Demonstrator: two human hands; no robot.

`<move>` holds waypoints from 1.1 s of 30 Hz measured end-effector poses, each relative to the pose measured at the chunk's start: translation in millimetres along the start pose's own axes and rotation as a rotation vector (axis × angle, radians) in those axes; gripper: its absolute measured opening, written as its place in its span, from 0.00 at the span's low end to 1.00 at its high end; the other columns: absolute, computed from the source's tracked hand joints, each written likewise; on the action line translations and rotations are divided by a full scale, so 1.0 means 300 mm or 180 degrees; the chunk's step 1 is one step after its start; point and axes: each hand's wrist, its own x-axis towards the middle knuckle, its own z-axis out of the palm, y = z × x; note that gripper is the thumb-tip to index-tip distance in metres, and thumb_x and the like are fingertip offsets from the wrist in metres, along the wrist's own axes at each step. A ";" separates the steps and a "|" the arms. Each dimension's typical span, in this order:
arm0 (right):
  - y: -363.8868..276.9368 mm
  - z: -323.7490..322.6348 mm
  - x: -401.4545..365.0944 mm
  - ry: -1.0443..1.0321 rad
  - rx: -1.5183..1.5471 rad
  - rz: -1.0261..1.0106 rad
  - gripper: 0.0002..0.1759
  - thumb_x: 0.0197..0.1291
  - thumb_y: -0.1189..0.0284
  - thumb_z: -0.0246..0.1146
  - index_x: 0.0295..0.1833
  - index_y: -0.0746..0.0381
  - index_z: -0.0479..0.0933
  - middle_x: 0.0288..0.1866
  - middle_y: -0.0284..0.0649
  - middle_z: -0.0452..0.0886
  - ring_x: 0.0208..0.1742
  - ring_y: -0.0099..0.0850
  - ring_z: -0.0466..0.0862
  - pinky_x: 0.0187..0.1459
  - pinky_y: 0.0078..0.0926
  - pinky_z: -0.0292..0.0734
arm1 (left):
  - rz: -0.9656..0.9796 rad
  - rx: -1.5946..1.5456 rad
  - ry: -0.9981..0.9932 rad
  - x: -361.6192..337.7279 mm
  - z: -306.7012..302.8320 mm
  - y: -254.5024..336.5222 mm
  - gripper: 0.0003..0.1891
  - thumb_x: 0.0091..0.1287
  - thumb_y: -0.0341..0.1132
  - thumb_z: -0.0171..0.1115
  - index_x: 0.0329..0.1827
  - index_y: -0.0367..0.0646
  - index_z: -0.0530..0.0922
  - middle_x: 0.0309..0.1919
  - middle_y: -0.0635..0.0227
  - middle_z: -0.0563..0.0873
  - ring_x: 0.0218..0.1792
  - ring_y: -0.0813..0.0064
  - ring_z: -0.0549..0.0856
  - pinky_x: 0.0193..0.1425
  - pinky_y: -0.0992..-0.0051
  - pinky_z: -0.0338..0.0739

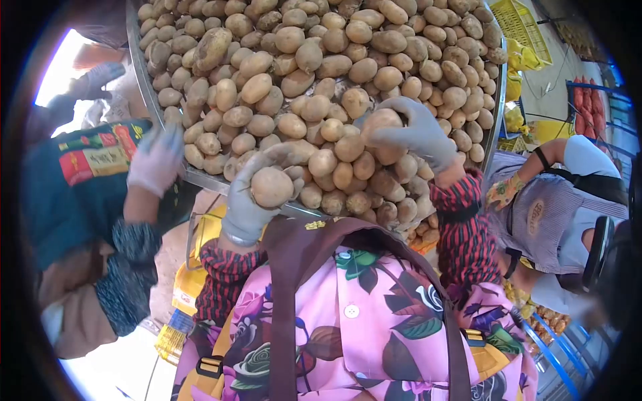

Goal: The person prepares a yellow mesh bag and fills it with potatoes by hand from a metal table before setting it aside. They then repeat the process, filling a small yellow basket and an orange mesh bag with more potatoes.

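Potatoes (361, 70) lie heaped on a metal-rimmed table (148, 87) in front of me. My left hand (249, 200), in a grey glove, holds a round potato (271, 187) in its palm with the fingers curled around it, just over the table's near edge. Farther right, my right hand (418, 134), also gloved in grey, grips another potato (382, 123) between thumb and fingers above the heap. The near potatoes (349, 148) lie between my two hands.
At the left, a co-worker's gloved hand (157, 157) is at the table edge. Another person in a striped apron (535, 207) stands at the right. Yellow crates (518, 27) and red bags (583, 107) are behind that side.
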 end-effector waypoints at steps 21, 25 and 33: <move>-0.308 0.187 0.635 0.1597 -0.1319 -0.1439 0.22 0.55 0.69 0.65 0.57 0.54 0.76 0.54 0.48 0.76 0.54 0.53 0.76 0.57 0.47 0.73 | 0.1015 -0.0012 0.0273 -0.075 -0.272 -0.018 0.27 0.80 0.49 0.47 0.70 0.36 0.69 0.51 0.51 0.84 0.50 0.58 0.87 0.54 0.60 0.87; -0.257 0.103 0.546 0.1112 -0.0417 -0.1339 0.24 0.53 0.66 0.68 0.57 0.57 0.76 0.50 0.49 0.76 0.53 0.52 0.77 0.55 0.46 0.73 | 0.0534 -0.1399 -0.0514 0.015 -0.255 0.028 0.30 0.78 0.53 0.50 0.70 0.36 0.68 0.50 0.49 0.83 0.50 0.51 0.86 0.53 0.57 0.87; -0.419 -0.049 0.555 -0.0574 0.0962 -0.1299 0.27 0.56 0.55 0.72 0.53 0.63 0.79 0.46 0.48 0.84 0.49 0.41 0.84 0.55 0.37 0.78 | 0.0599 -0.1960 -0.1164 0.163 0.004 0.204 0.34 0.75 0.57 0.52 0.77 0.46 0.62 0.79 0.53 0.60 0.78 0.44 0.60 0.76 0.38 0.61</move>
